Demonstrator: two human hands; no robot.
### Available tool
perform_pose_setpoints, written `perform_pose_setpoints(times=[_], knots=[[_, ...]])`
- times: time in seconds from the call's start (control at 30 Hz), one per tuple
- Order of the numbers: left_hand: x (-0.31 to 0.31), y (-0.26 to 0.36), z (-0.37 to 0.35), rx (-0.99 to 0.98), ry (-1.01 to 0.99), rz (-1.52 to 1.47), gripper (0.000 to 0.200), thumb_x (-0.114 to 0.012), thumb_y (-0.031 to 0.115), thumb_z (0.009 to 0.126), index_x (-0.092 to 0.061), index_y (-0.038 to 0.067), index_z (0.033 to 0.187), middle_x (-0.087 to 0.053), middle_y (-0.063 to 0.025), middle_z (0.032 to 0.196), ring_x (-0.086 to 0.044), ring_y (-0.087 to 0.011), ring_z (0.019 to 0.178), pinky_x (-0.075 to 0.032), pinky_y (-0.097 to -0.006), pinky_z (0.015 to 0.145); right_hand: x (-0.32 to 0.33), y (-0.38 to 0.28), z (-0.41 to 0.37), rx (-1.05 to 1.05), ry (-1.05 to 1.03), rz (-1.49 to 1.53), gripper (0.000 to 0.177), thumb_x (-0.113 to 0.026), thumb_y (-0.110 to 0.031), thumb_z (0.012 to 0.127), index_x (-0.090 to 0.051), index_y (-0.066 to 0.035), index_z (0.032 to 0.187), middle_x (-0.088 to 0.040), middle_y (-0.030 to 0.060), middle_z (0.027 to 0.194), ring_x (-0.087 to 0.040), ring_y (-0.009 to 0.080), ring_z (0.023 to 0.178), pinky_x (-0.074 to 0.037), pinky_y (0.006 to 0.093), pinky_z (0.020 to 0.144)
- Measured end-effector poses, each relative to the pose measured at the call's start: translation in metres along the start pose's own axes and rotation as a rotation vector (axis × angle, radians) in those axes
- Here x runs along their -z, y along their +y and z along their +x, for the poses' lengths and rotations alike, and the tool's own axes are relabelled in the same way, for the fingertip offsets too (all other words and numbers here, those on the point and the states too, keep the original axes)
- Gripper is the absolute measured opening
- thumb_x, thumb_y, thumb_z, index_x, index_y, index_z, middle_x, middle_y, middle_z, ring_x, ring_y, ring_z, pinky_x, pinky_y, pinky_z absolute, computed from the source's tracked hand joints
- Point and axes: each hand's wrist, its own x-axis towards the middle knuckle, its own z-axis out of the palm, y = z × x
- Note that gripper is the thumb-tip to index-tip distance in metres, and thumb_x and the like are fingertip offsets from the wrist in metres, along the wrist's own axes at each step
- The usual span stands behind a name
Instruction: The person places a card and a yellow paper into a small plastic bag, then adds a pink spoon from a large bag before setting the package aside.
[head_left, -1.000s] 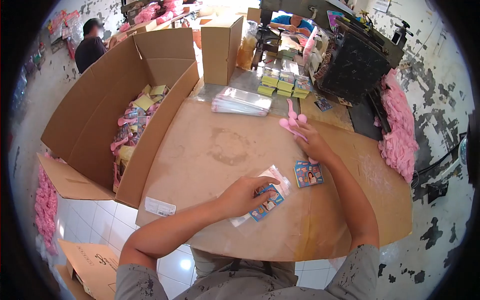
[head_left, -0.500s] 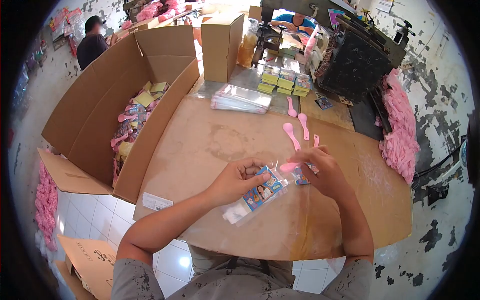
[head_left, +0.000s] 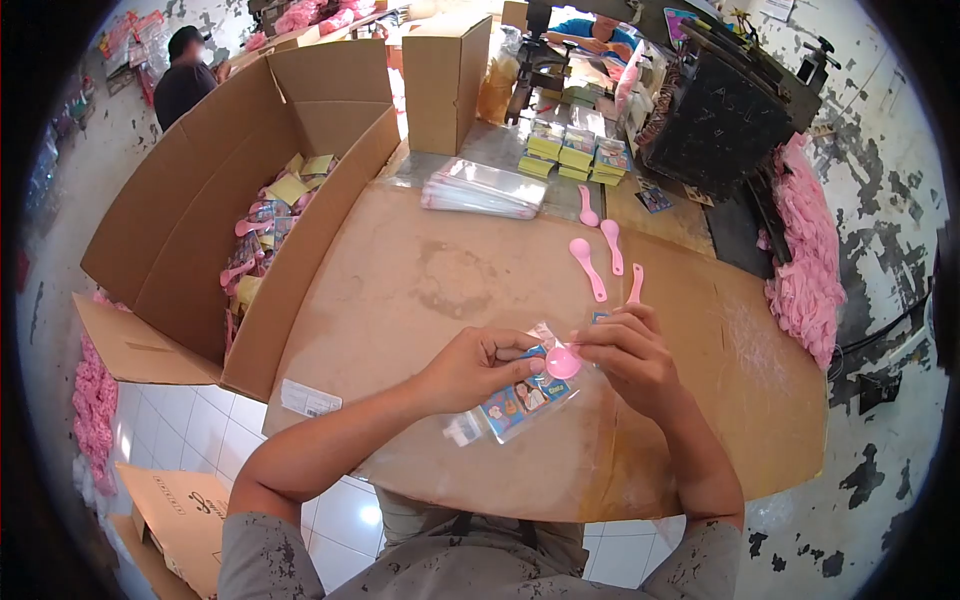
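My left hand (head_left: 472, 368) pinches a clear plastic bag (head_left: 497, 430) near its mouth. A colourful printed card (head_left: 520, 402) shows inside the bag. In the closed fingers of my right hand (head_left: 635, 362) is a pink scoop (head_left: 563, 364); its bowl overlaps the upper part of the bag beside my left thumb. Another printed card (head_left: 600, 317) peeks out behind my right fingers. Beyond that hand several pink scoops lie on the cardboard, among them one scoop (head_left: 588, 268) with its bowl toward the back and another scoop (head_left: 636, 284) close above my knuckles.
A large open carton (head_left: 330, 225) on the left holds packed bags. Clear bags (head_left: 485, 190) lie stacked at the back, near banded card stacks (head_left: 575, 150) and an upright box (head_left: 435, 95). A black machine (head_left: 715, 120) and pink bundles (head_left: 800, 265) flank the right. Two people sit farther back.
The scoop's bowl has moved left and down, from the bag's mouth to over the card beside my left thumb. My right hand has shifted slightly down.
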Motion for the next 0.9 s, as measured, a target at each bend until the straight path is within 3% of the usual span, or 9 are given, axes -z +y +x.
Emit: perform_pose_setpoints(times=[0.2, 0.4, 0.5, 0.6, 0.7, 0.8, 0.9], knots=[[0.004, 0.001, 0.001, 0.09, -0.064, 0.128, 0.028, -0.066, 0.014, 0.105, -0.067, -0.002, 0.128, -0.076, -0.0065, 0.108, -0.069, -0.0062, 0.092, -0.058, -0.0246, 0.077, 0.002, -0.008, -0.002, 0.105, -0.019, -0.144, 0.023, -0.072, -0.007, 0.082, -0.075, -0.005, 0.105, -0.072, 0.007, 0.114, -0.07, 0.0208, 0.104, -0.048, 0.041, 0.1], [0.002, -0.01, 0.004, 0.06, -0.054, 0.101, 0.024, -0.064, 0.014, 0.106, -0.068, -0.001, 0.124, -0.075, -0.0047, 0.105, -0.069, -0.0059, 0.092, -0.057, -0.024, 0.077, -0.007, -0.013, -0.01, 0.172, -0.023, -0.11, 0.023, -0.072, -0.007, 0.083, -0.073, -0.004, 0.106, -0.071, 0.0091, 0.12, -0.07, 0.022, 0.107, -0.05, 0.043, 0.104], [-0.002, -0.009, 0.002, -0.054, -0.07, 0.038, 0.024, -0.062, 0.014, 0.107, -0.066, -0.003, 0.124, -0.075, -0.0049, 0.105, -0.066, -0.0058, 0.092, -0.055, -0.0251, 0.079, -0.013, -0.019, -0.011, 0.212, -0.061, -0.071, 0.024, -0.071, -0.006, 0.084, -0.072, -0.005, 0.108, -0.07, 0.0103, 0.123, -0.07, 0.0239, 0.106, -0.05, 0.0445, 0.107], [0.001, -0.002, 0.001, -0.026, -0.053, 0.107, 0.024, -0.061, 0.015, 0.108, -0.065, -0.003, 0.124, -0.075, -0.0065, 0.11, -0.067, -0.0073, 0.097, -0.055, -0.0262, 0.083, -0.006, -0.02, -0.002, 0.115, 0.018, -0.102, 0.028, -0.073, -0.001, 0.085, -0.069, -0.002, 0.113, -0.069, 0.0142, 0.126, -0.07, 0.031, 0.111, -0.051, 0.0426, 0.103], [-0.003, 0.008, -0.002, 0.005, 0.047, 0.111, 0.024, -0.062, 0.015, 0.108, -0.065, -0.003, 0.124, -0.075, -0.0065, 0.109, -0.068, -0.008, 0.098, -0.055, -0.0265, 0.084, 0.001, -0.017, 0.013, -0.38, 0.249, 0.153, 0.026, -0.071, 0.002, 0.09, -0.067, -0.001, 0.116, -0.066, 0.0139, 0.13, -0.069, 0.0283, 0.114, -0.052, 0.0419, 0.103], [-0.004, 0.002, 0.001, -0.054, 0.071, 0.05, 0.021, -0.063, 0.018, 0.107, -0.067, 0.0, 0.118, -0.075, -0.0042, 0.102, -0.065, -0.0041, 0.09, -0.052, -0.0231, 0.076, 0.0, -0.007, -0.005, -0.727, -0.043, 0.643, 0.032, -0.069, 0.001, 0.095, -0.065, -0.005, 0.127, -0.069, 0.0106, 0.121, -0.068, 0.0209, 0.114, -0.055, 0.0355, 0.096], [-0.005, 0.001, -0.001, -0.061, 0.052, 0.086, 0.022, -0.063, 0.018, 0.107, -0.065, 0.0, 0.119, -0.074, -0.0045, 0.1, -0.066, -0.0048, 0.088, -0.052, -0.0237, 0.076, -0.016, -0.022, -0.002, -0.711, 0.185, 0.915, 0.026, -0.069, -0.001, 0.096, -0.067, -0.004, 0.123, -0.069, 0.0071, 0.113, -0.067, 0.0153, 0.106, -0.056, 0.0311, 0.089]])
